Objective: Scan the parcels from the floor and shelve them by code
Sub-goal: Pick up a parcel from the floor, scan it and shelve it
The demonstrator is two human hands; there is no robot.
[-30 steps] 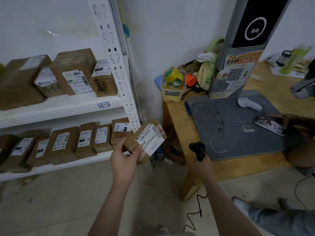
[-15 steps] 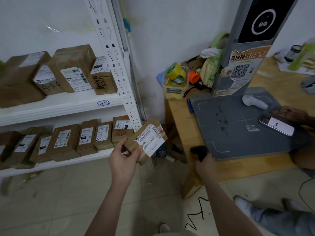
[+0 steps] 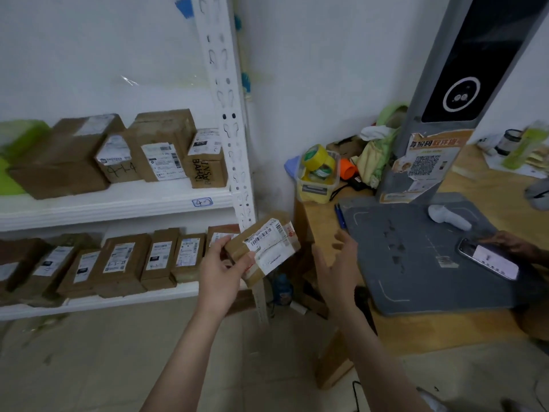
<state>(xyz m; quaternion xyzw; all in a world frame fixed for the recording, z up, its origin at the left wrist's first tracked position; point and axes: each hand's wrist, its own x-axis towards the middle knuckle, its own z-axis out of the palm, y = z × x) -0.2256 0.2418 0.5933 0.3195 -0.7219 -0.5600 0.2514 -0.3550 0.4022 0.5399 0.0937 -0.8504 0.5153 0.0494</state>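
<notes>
Gripping the parcel (image 3: pixel 264 248), the left hand (image 3: pixel 221 272) is unchanged; the right hand (image 3: pixel 338 263), fingers spread, has released the scanner.

Soft, flat indoor light; wide-angle frame with motion smear

No hard shadows, only dim shade under the wooden table (image 3: pixel 445 325) beside the right hand (image 3: pixel 335 269), whose fingers are blurred. The parcel (image 3: pixel 264 248) held in the left hand (image 3: pixel 221 275) is fairly sharp: barcode bars show, small print does not. Left of that hand the shelved boxes (image 3: pixel 59 162) soften toward the edge; above it the shelf upright (image 3: pixel 222 99) leans with lens distortion. Far right, the phone screen (image 3: pixel 490 261) glows washed-out.
</notes>
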